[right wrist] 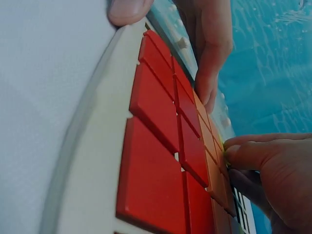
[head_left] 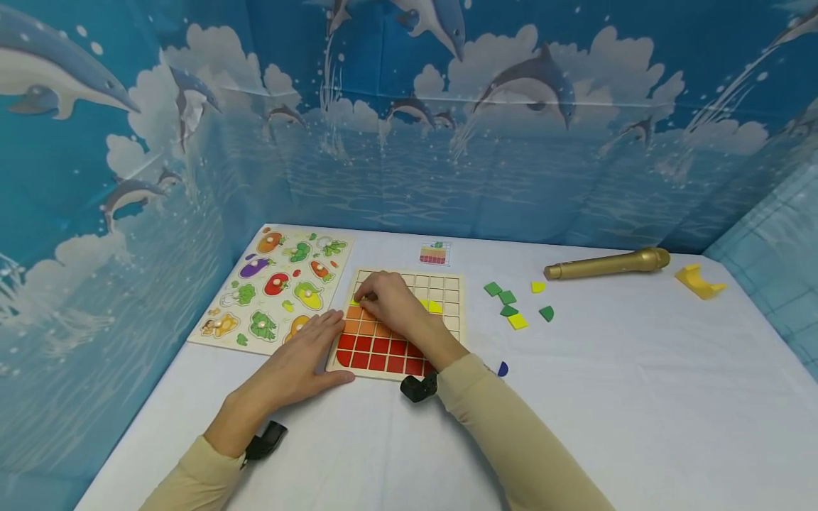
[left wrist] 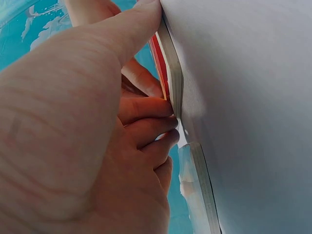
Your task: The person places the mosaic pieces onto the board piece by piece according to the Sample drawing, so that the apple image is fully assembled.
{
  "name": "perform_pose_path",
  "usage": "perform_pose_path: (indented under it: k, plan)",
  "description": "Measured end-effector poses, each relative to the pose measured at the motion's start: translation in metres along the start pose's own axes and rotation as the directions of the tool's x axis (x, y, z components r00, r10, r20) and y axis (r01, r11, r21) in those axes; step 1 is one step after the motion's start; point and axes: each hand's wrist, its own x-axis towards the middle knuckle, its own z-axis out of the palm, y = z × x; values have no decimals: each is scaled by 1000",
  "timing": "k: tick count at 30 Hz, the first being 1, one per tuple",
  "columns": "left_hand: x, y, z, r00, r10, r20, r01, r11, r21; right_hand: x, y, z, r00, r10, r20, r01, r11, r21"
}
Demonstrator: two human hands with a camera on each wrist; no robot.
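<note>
The right hand (head_left: 390, 305) lies over the upper left part of the wooden grid board (head_left: 447, 321), its fingertips bunched and pinching a small yellow tile (head_left: 355, 301) down at a cell just above the orange rows; the right wrist view shows a sliver of yellow between thumb and forefinger, too hidden to tell the tile's shape or which way it points. The left hand (head_left: 300, 362) rests flat and relaxed on the white table (head_left: 639, 397), fingers straight along the board's left edge and thumb (left wrist: 131, 34) pressed against its near corner, holding nothing. The board is roughly square and sits at the table's middle, slightly skewed, with red tiles (right wrist: 156, 161) filling the near rows, orange tiles (head_left: 364, 328) above them, a few yellow ones at mid-board and bare cells at the far side. Just left of it, touching the left fingers, lies a vegetable peg puzzle (head_left: 275, 287). To the right, well apart, sit loose green and yellow pieces (head_left: 517, 305); beyond them a gold microphone (head_left: 607, 263) lies with its long axis running left to right, head to the right.
</note>
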Motion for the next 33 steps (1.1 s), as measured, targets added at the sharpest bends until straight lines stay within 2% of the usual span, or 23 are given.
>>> perform_pose_path:
  k: [5, 12, 17, 26, 33]
  plan:
    - [0, 0, 1, 1000, 17, -18, -16, 1000, 15, -9, 0, -3, 1000, -8, -26, 9, 1000, 15]
    - [-1, 2, 1, 1000, 9, -9, -9, 1000, 21, -30, 6, -18, 994, 64, -94, -53, 992, 116]
    - [0, 1, 0, 1000, -9, 7, 9, 1000, 12, -51, 20, -33, 989, 81, -122, -62, 987, 151]
    - [0, 2, 1, 1000, -4, 7, 4, 1000, 1, -97, 44, -62, 986, 121, -114, -109, 988, 106]
    - [1, 1, 0, 1000, 11, 1, -11, 1000, 0, -137, 65, -88, 972, 178, -154, -175, 984, 34]
